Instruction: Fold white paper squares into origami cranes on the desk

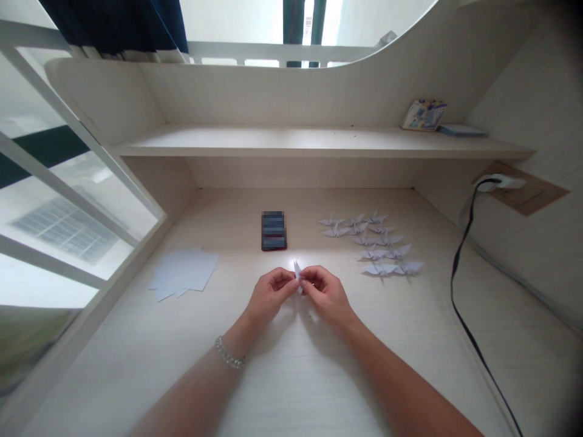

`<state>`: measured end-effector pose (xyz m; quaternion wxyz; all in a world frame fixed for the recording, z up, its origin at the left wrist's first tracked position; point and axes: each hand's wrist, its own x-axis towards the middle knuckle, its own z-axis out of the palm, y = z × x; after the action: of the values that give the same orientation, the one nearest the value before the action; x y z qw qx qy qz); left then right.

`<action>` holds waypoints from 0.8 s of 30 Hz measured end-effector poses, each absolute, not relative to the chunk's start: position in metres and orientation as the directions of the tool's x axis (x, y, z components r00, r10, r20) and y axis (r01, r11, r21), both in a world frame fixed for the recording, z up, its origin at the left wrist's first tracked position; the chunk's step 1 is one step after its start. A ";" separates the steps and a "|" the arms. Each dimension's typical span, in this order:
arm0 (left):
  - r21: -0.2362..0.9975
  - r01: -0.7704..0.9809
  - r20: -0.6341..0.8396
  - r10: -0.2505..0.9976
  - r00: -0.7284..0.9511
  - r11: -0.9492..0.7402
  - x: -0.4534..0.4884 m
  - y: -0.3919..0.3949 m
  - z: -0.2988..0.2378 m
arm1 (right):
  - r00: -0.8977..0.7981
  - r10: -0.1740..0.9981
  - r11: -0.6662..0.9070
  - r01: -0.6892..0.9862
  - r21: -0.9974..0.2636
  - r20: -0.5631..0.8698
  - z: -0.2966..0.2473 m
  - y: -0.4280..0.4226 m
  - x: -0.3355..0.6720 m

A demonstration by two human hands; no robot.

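Observation:
A small piece of folded white paper is pinched between my two hands above the middle of the desk. My left hand, with a beaded bracelet at the wrist, grips it from the left with thumb and fingers closed. From the other side my right hand holds it in a like pinch. Only the paper's pointed upper part shows; the fingertips hide the rest. To the right stand several folded paper cranes in loose rows. A stack of white paper sheets lies on the left.
A phone lies beyond my hands. A black cable runs from a wall socket down the desk's right side. Above the desk a shelf holds a small patterned box. White rails border the left.

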<state>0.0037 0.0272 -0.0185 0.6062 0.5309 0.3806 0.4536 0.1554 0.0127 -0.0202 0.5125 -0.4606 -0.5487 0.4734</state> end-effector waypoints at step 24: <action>0.989 -0.136 -0.029 0.978 0.206 0.058 0.004 0.027 -0.020 | -0.076 0.997 -0.003 -0.116 -0.993 0.006 -0.018 0.015 0.159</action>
<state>0.0038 0.0269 -0.0198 0.5935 0.5007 0.4206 0.4692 0.1585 0.0148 -0.0179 0.5092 -0.4504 -0.4891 0.5465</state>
